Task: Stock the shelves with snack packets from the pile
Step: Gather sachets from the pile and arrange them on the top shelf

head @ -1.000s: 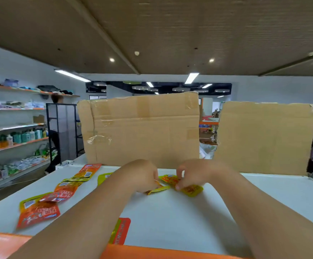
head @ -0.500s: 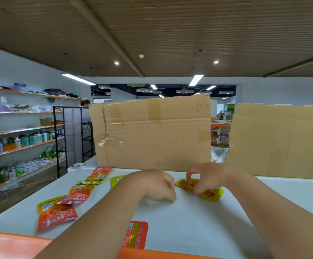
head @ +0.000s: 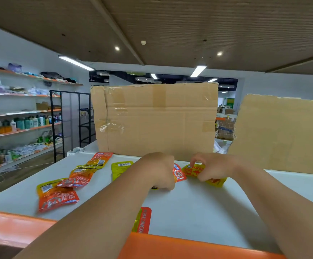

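Both our arms reach forward over the white shelf (head: 198,212), above its orange front edge (head: 189,247). Our right hand (head: 213,168) pinches the yellow packet (head: 195,171), thumb and fingers curled onto its top, while the packet lies flat on the shelf. Our left hand (head: 161,171) rests knuckles-up on the shelf with its fingers curled under; we cannot tell whether they grip anything. A red packet (head: 179,174) peeks out between the two hands, just beside the yellow one.

To the left, a loose trail of packets (head: 81,177) lies on the shelf, ending in a big red packet (head: 57,199) nearest us. A yellow-green packet (head: 121,169) lies back-up beside our left forearm. One more red-and-green packet (head: 144,219) sits near the front edge. Two cardboard sheets (head: 155,120) stand upright at the back of the shelf. Wall shelves (head: 21,129) on the far left carry bottles.
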The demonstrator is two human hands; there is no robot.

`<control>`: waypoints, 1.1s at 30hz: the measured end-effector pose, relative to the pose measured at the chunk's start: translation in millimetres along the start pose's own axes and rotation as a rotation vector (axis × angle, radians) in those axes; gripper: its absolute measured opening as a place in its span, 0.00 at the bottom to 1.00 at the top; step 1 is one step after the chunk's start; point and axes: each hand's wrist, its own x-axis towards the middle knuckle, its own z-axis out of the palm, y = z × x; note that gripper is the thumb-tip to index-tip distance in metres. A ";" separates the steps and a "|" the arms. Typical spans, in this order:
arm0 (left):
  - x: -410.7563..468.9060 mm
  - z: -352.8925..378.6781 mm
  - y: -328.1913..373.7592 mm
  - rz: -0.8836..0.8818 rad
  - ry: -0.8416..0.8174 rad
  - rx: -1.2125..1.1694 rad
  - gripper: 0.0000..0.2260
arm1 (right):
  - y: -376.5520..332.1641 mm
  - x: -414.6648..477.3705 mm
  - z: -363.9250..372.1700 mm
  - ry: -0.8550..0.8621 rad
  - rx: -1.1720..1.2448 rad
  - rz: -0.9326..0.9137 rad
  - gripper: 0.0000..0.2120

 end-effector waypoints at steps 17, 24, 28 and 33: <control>9.7 1.1 0.9 -0.026 0.114 -0.171 0.19 | -3.7 -7.2 -10.0 0.069 -0.002 0.015 0.23; 2.2 -8.6 35.2 -0.040 0.306 -0.282 0.10 | 15.4 -28.1 -23.3 0.077 -0.035 0.022 0.15; -0.3 -9.3 76.0 0.001 0.342 -0.312 0.11 | 46.6 -64.3 -32.1 0.077 -0.081 0.030 0.25; -0.1 -5.8 149.6 0.118 0.405 -0.381 0.14 | 110.7 -135.5 -55.8 0.271 0.053 0.065 0.20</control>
